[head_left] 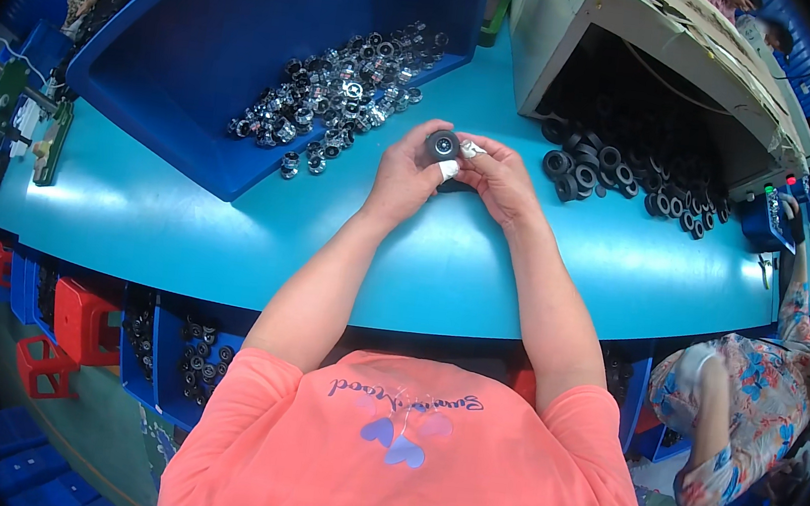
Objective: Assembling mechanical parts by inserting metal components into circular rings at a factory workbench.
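Above the turquoise tabletop point(255, 251), the left hand point(403, 179) and right hand point(498, 180) grip a black wheel point(444, 145), located between chrome hubs point(353, 92) and black tyres point(600, 160); purple script point(358, 389) and hearts point(405, 452) mark the coral shirt point(498, 489).

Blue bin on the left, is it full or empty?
Partly filled: shiny wheel hubs pile across it, while bare blue shows around them.

Wheel point(443, 144) matt, rubbery; hubs point(351, 92) glossy, metallic.
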